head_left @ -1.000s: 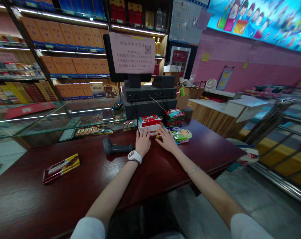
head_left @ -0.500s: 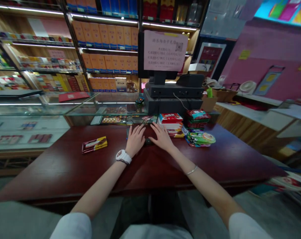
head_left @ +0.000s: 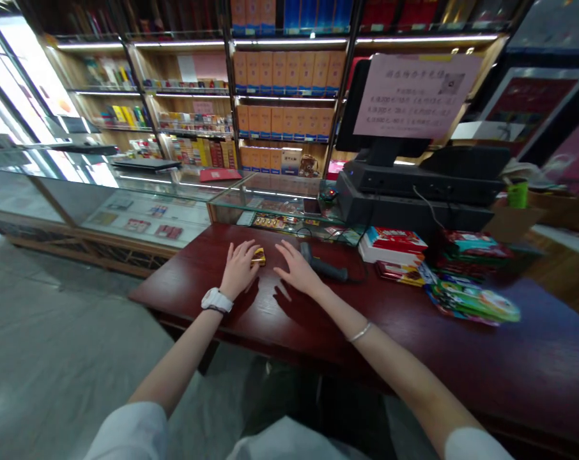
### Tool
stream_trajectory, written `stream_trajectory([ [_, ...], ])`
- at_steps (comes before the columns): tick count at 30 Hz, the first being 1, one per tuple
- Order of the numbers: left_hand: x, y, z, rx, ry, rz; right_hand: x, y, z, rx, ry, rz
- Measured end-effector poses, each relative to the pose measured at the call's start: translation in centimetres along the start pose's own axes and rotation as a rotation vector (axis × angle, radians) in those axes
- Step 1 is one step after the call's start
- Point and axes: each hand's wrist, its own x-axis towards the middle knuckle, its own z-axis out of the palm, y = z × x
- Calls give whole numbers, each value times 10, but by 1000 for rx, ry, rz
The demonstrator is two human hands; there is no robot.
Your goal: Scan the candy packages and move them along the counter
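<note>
My left hand (head_left: pixel 239 268), with a white watch on the wrist, lies over a flat yellow and dark snack packet (head_left: pixel 258 257) on the dark red counter (head_left: pixel 318 319); its fingers rest on the packet and only the packet's yellow end shows. My right hand (head_left: pixel 296 271) hovers open, fingers spread, just to the right of the packet and beside the black barcode scanner (head_left: pixel 323 267).
A stack of red and white snack boxes (head_left: pixel 395 246), dark packets (head_left: pixel 471 252) and a green flat pack (head_left: pixel 471 301) sit at the right. The cash register and its screen (head_left: pixel 414 166) stand behind them. A glass display case (head_left: pixel 174 204) and stocked shelves are at the left and back.
My view has swung left. Both hands have moved left from the snack stack, past the scanner, and my left hand now covers the yellow packet.
</note>
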Motion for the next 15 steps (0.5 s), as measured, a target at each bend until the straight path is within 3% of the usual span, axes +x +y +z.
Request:
stream_trajectory([
  [3, -11, -20, -2, 69, -22, -89, 15, -7, 28, 17, -74, 45],
  [7, -27, -36, 0, 159, -147, -183, 26, -11, 56, 21, -174, 159],
  [11, -38, -44, 4, 184, -246, -251, 32, -12, 69, -15, -247, 208],
  [15, -45, -42, 7, 110, -306, -312, 31, -10, 77, -82, -265, 130],
])
